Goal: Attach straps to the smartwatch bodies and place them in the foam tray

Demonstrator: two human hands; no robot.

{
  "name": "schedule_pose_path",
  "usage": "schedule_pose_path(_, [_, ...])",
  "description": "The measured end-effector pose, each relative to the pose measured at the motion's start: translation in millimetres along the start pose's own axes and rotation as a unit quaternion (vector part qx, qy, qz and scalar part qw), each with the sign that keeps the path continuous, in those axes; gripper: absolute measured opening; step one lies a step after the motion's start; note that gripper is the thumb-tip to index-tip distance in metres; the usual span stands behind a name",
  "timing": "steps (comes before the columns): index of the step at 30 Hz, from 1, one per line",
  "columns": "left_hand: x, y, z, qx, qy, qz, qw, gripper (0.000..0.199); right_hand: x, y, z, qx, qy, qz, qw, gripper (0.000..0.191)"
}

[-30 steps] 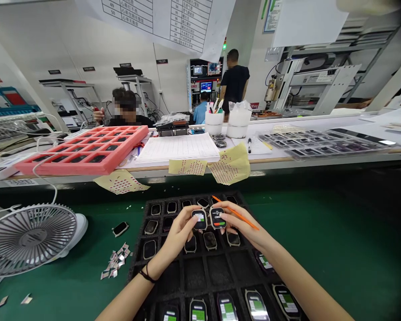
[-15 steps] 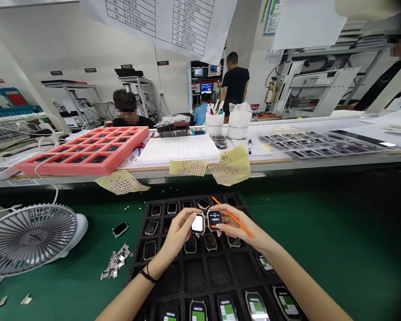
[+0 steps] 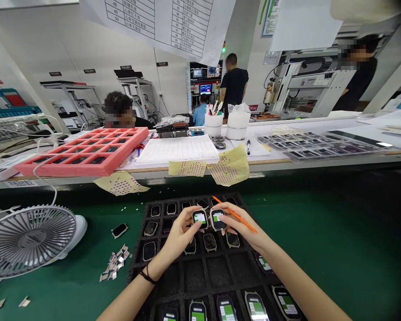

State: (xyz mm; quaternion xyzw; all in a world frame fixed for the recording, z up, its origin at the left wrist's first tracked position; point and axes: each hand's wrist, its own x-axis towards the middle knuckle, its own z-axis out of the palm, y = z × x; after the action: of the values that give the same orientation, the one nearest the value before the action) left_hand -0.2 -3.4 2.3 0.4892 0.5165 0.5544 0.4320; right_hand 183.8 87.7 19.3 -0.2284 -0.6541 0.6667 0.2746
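Over a black foam tray (image 3: 194, 274), my left hand (image 3: 182, 229) grips a smartwatch case (image 3: 199, 217) without a strap, its thumb on the lit green-and-white screen. Close beside it, a second smartwatch case (image 3: 217, 218) with a similar lit screen is in my right hand (image 3: 239, 223). An orange stick (image 3: 235, 215), slim as a pen, also lies across the right hand, between its fingers. More watch cases fill many of the tray's compartments; the front row (image 3: 227, 307) shows lit green-and-white screens, while those farther back are dark. My hands cover part of the middle rows.
On the left stand a grey fan (image 3: 33, 238), a loose watch (image 3: 120, 230) and a pile of small foil-like pieces (image 3: 115, 263). The raised shelf holds a pink foam tray (image 3: 87, 151), paper sheets (image 3: 178, 149) and clear plastic trays (image 3: 321, 145). Several people are beyond.
Both watch screens have switched to green-and-white displays. My left thumb has come down onto its screen, and a right-hand finger now touches the other. At the far right, a person has come further into view.
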Motion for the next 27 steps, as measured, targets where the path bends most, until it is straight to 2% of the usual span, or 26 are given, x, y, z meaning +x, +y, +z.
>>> schedule_pose_path(6, [0.5, 2.5, -2.3, 0.019, 0.048, -0.008, 0.999, 0.04, 1.1, 3.4, 1.7, -0.012, 0.039, 0.01, 0.999, 0.027])
schedule_pose_path(13, [-0.4, 5.6, -1.5, 0.001, 0.034, -0.007, 0.999, 0.043, 2.5, 3.5, -2.9, -0.034, -0.004, -0.008, 0.999, 0.025])
schedule_pose_path(20, [0.8, 4.2, -1.4, 0.002, 0.043, -0.001, 0.999, 0.044, 2.7, 8.8, -8.0, -0.044, -0.067, -0.046, 0.996, 0.035])
schedule_pose_path(27, [2.6, 0.6, -3.5, 0.01, 0.047, -0.014, 0.999, 0.041, 1.3, 7.5, -6.1, -0.034, -0.062, -0.034, 0.997, 0.031])
